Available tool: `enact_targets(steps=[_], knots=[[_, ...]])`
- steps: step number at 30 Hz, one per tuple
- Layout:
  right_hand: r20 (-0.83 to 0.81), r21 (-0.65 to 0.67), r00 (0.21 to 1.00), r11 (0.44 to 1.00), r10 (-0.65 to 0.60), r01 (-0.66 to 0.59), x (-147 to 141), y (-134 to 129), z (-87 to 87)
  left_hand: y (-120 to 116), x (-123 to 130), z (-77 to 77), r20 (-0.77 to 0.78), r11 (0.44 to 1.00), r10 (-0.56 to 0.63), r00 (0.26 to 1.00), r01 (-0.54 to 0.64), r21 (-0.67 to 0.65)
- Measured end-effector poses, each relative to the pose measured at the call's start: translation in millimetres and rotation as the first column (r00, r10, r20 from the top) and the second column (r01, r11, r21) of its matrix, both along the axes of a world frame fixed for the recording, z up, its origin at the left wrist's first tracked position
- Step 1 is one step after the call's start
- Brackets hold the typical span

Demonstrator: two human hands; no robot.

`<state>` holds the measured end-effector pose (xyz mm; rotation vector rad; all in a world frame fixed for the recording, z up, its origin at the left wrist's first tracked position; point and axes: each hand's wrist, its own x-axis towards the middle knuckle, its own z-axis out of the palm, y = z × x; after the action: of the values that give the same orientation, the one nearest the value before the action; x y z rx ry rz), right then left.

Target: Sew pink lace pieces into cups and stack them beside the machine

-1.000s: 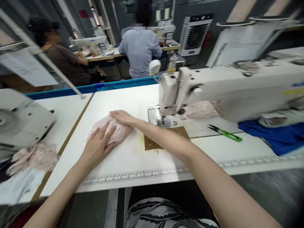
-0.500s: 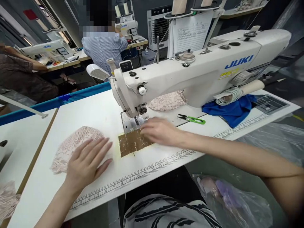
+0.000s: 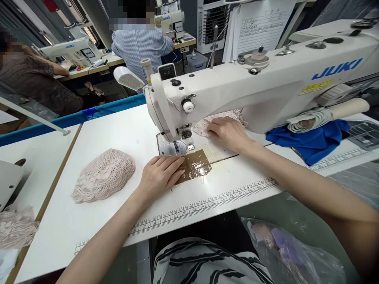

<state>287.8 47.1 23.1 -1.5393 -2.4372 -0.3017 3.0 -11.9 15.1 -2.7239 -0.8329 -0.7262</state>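
Note:
My left hand (image 3: 161, 173) lies flat with fingers stretched out, fingertips at the left edge of the shiny brown tape patch (image 3: 197, 163) in front of the presser foot (image 3: 177, 147). It holds nothing. Under the arm of the white sewing machine (image 3: 254, 88), my right hand (image 3: 229, 134) has its curled fingers on a pale pink lace piece (image 3: 203, 127) that lies on the bed. The grip itself is partly hidden by the hand. Another folded pink lace piece (image 3: 103, 175) rests on the table to the left, apart from both hands.
A ruler strip (image 3: 189, 209) runs along the front edge of the white table. Blue cloth (image 3: 308, 142) and a rolled strip (image 3: 310, 120) lie at the right. More lace (image 3: 19, 227) sits at far left. Two people work at machines behind. A plastic bag (image 3: 296, 252) is below.
My left hand has left the lace piece at left and moved right to the tape patch. My right hand has gone from the needle area to the lace under the machine arm. The green snips no longer show.

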Motion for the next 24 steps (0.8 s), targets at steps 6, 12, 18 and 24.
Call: enact_targets(steps=[6, 12, 18, 24], knots=[[0.08, 0.014, 0.996, 0.999, 0.049, -0.05, 1.2, -1.5, -1.0, 0.8, -5.1, -0.8, 0.042, 1.0, -0.01, 0.999, 0.009, 0.027], [0.108, 0.046, 0.994, 0.998, 0.032, -0.037, 2.4, -2.0, -4.2, 1.2, -6.3, -3.0, 0.059, 1.0, 0.005, 0.998, -0.006, 0.023], [0.184, 0.016, 0.974, 0.99, 0.134, -0.139, 3.0, -9.8, -1.4, 1.5, -7.1, -1.6, 0.052, 0.997, -0.011, 0.999, 0.007, 0.077], [0.151, 0.011, 0.987, 0.998, 0.06, -0.063, 3.4, -10.0, -1.7, 1.8, -7.4, -3.3, 0.07, 0.995, 0.001, 0.998, -0.007, 0.096]])
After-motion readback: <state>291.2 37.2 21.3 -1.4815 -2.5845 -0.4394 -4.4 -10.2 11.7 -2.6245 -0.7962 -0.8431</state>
